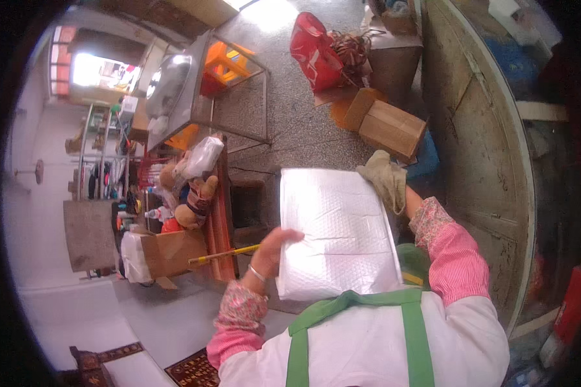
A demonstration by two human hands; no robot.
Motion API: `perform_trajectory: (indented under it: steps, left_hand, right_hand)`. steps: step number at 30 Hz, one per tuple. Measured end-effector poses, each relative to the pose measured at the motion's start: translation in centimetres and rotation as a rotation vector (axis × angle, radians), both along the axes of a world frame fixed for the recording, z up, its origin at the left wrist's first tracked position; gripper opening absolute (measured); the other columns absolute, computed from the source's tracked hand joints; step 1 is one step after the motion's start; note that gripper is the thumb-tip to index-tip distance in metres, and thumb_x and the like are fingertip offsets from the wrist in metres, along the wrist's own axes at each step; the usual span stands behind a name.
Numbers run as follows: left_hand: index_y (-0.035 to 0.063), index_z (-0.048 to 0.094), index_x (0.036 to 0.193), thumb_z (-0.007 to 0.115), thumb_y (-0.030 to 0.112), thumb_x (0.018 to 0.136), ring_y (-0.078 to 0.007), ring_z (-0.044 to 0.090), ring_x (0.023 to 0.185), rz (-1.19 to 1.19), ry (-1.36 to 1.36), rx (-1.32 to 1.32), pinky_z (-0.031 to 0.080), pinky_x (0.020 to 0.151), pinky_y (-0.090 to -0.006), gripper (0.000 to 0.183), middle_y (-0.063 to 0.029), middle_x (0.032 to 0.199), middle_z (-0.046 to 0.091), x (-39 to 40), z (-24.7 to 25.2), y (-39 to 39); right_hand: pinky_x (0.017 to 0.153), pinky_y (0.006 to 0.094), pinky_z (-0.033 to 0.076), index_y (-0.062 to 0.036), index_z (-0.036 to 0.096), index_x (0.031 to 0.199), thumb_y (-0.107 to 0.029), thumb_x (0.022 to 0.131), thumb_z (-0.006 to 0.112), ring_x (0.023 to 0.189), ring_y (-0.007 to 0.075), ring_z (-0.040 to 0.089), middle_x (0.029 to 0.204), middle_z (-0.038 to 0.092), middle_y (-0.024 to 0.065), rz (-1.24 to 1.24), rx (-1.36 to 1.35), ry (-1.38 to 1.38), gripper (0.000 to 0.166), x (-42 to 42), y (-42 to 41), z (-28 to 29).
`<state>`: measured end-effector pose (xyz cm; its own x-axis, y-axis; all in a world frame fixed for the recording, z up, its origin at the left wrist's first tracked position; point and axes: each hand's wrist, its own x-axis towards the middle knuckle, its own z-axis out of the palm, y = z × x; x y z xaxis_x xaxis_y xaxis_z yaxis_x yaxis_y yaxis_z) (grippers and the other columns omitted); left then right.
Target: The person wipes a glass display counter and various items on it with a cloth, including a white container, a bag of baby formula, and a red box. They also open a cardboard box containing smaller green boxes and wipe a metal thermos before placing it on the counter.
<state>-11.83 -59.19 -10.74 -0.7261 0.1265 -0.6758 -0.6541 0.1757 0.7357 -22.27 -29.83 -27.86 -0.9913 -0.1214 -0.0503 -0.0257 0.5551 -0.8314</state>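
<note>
A silvery, quilted bubble-foil pouch or panel (339, 232) lies flat in front of my body, slightly creased and shining. My left hand (273, 249) is bare and grips its left edge, the thumb on top and the fingers hidden beneath. A khaki cloth covering (385, 179), a glove or a rag, wraps my right hand (389, 186) and hides the fingers. That hand rests against the pouch's far right corner. Whether it also pinches the corner cannot be seen. A yellow stick (222, 255) passes to the left, close by my left hand.
An open cardboard box (392, 128) and a red bag (314, 53) stand on the speckled floor (290, 121). At left, a wooden bench (220, 217) bears soft toys (193, 203) and another carton (174, 251). Beyond it is a metal-framed table (198, 92). A door (484, 145) borders the right.
</note>
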Motion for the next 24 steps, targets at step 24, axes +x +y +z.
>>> perform_trajectory:
  steps: [24]
  left_hand:
    - [-0.0013, 0.049, 0.117, 0.055, 0.023, 0.079, -0.0245, 0.062, 0.085, 0.557, 0.178, 0.54, 0.052, 0.078, -0.0393, 0.046, -0.0118, 0.097, 0.061, -0.6, 1.2, 4.7]
  right_hand:
    - [0.056, 0.0367, 0.041, -0.007, 0.057, 0.075, -0.022, 0.084, 0.054, 0.063, 0.0263, 0.052, 0.066, 0.051, 0.0088, -0.077, 0.751, 0.049, 0.018, -0.8, 0.8, 2.6]
